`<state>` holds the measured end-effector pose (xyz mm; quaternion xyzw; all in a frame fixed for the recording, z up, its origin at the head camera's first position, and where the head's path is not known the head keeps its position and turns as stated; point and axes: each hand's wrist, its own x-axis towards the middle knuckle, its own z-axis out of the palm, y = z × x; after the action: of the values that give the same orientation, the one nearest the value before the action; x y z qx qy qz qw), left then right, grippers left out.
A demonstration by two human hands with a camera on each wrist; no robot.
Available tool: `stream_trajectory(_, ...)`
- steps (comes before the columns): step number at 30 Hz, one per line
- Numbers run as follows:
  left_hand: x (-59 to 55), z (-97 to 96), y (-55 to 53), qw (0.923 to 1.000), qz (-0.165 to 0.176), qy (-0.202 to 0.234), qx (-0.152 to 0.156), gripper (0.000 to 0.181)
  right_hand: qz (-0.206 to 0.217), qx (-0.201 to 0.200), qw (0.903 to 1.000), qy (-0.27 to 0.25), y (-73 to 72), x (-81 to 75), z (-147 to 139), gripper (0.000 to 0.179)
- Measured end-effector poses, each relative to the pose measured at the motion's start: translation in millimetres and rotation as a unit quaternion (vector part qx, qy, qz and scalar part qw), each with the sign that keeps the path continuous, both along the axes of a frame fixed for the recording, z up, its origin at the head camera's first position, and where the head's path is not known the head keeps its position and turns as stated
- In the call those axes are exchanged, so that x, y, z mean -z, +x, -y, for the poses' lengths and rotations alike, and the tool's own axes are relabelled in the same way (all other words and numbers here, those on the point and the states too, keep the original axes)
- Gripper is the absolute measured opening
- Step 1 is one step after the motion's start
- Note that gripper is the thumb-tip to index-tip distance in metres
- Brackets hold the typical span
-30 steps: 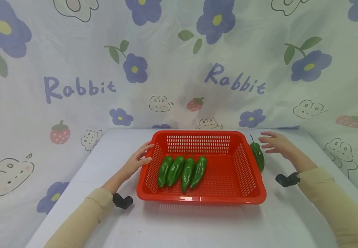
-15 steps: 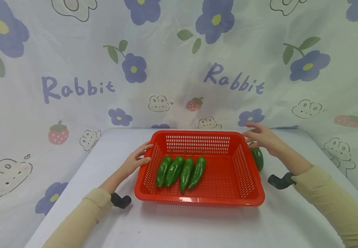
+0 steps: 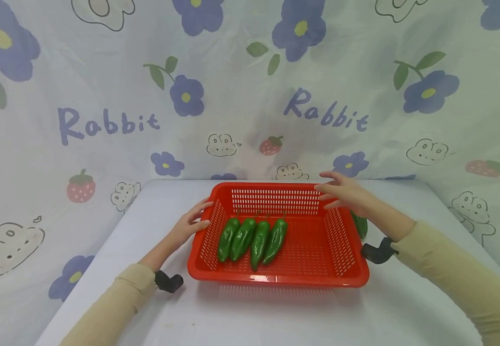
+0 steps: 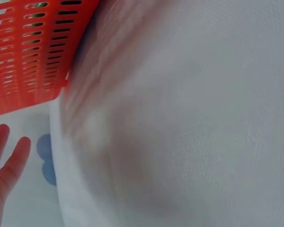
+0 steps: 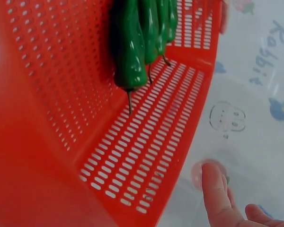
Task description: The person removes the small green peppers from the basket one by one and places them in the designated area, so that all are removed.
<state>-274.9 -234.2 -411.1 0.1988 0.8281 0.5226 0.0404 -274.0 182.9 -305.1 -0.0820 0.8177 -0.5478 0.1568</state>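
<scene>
A red plastic basket (image 3: pixel 271 278) with slotted walls stands on the white table in the head view. Several long green peppers (image 3: pixel 260 240) lie side by side in its left half, their stems toward the back wall. My left hand (image 3: pixel 188 226) is at the basket's left rim, fingers extended; in the left wrist view its fingers show spread below the basket wall. Above the basket's back right corner is my right hand (image 3: pixel 347 193), fingers apart and holding nothing. Another green pepper (image 3: pixel 361 227) lies outside the right wall, partly hidden by my right hand and wrist.
White cloth covers the table (image 3: pixel 250 322). A printed curtain (image 3: pixel 241 96) with flowers, rabbits and strawberries hangs behind the table's back edge and along both sides. Black wrist-worn devices (image 3: pixel 168 281) sit at both cuffs.
My right hand has moved left, from beside the pepper outside the basket to over the back right corner. My left hand stays at the left rim, and the peppers keep their places.
</scene>
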Motion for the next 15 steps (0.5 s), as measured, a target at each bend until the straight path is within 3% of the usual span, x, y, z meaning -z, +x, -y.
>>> stream_trajectory(15,0.0,-0.6,1.1,0.9999,0.005,0.009,0.002,0.054,0.026,-0.032,0.9985,0.037,-6.4,21.4,36.0,0.068)
